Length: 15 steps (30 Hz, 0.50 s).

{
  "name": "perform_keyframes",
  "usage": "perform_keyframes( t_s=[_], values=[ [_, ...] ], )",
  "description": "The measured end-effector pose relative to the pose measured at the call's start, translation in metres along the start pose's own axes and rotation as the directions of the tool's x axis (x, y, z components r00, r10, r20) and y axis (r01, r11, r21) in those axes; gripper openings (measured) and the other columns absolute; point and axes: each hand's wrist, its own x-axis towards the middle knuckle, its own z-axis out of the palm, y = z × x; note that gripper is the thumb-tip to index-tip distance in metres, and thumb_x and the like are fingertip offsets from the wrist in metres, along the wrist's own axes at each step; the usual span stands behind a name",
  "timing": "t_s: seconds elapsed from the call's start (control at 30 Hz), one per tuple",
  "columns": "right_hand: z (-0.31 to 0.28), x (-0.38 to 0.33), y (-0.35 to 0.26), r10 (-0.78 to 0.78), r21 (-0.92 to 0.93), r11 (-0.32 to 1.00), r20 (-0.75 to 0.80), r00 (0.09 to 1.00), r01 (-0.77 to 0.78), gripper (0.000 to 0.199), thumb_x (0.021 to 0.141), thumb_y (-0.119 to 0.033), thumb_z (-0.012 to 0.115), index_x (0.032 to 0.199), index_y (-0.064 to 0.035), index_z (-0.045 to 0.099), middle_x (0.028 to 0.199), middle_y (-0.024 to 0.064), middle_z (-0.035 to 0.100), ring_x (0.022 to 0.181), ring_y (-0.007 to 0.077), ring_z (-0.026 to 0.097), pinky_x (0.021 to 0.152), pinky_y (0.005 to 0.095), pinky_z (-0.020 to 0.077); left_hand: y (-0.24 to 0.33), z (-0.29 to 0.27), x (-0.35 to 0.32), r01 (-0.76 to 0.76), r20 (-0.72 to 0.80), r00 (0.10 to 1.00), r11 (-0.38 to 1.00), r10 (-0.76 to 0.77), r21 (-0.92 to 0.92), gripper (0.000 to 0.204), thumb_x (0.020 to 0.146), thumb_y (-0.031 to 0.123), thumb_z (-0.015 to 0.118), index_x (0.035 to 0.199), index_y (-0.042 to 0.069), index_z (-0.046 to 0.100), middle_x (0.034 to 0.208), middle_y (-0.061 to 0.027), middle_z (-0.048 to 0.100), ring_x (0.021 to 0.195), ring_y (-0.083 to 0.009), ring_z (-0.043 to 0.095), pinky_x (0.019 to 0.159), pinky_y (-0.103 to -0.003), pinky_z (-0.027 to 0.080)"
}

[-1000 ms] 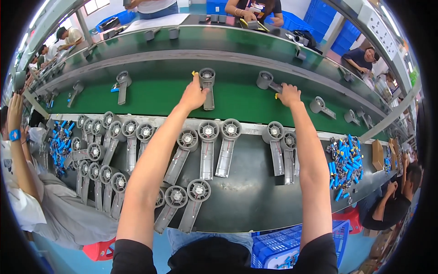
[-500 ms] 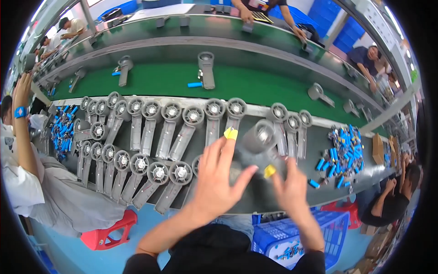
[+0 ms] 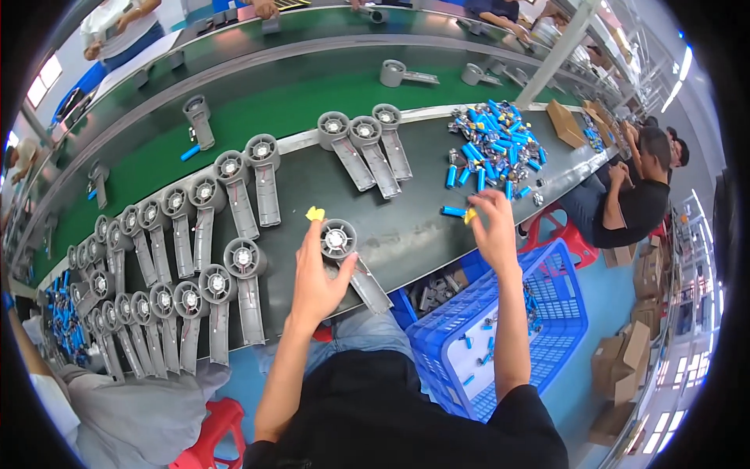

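Note:
A grey handheld-fan housing (image 3: 367, 285) lies at the near edge of the workbench, its round head up and its handle slanting right toward me. My left hand (image 3: 316, 277) curves round that head, thumb on one side and fingers on the other. Farther right, my right hand (image 3: 494, 230) pinches a blue cylindrical battery (image 3: 453, 211) near its end, just short of a heap of blue batteries with small circuit parts (image 3: 492, 144). Yellow wrapping covers one fingertip on the left hand and one digit on the right. Three more housings (image 3: 366, 148) lie beyond my hands.
Rows of fan housings (image 3: 178, 227) fill the bench's left side. Behind runs a green conveyor (image 3: 297, 109) carrying spaced housings. A blue crate (image 3: 445, 367) stands below the bench, beside a red stool (image 3: 562, 234). A seated person (image 3: 633, 191) works at right.
The view has swung right. The fan housing, blurred between my hands before, now rests at my left hand. My right hand has moved away to the right and taken a blue battery.

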Motion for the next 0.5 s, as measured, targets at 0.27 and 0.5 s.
perform_keyframes(
  t_s=[0.27,0.5],
  values=[
    [0.011,0.013,0.051,0.209,0.105,0.973,-0.03,0.977,-0.205,0.024,0.088,-0.007,0.064,0.109,0.0008,0.069,0.089,0.0113,0.069,0.077,0.0223,0.066,0.076,0.0345,0.052,0.008,-0.008,-0.003,-0.028,-0.089,0.995,0.997,0.034,0.071,0.071,0.085,0.015,0.075,0.143,-0.005,0.039,0.133,-0.0223,0.054,0.121,-0.0343,0.056,0.104,-0.04,0.042],
    [-0.009,-0.001,-0.046,0.157,0.497,0.864,-0.111,0.981,-0.082,0.025,0.086,0.003,0.065,0.111,0.0049,0.067,0.096,0.006,0.069,0.086,0.012,0.065,0.081,0.0255,0.0513,0.056,-0.028,0.009,-0.176,-0.207,0.965,0.983,0.16,-0.059,0.026,0.084,0.001,0.07,0.108,-0.005,0.066,0.117,-0.0191,0.062,0.104,-0.0307,0.063,0.089,-0.035,0.05]
  ],
)
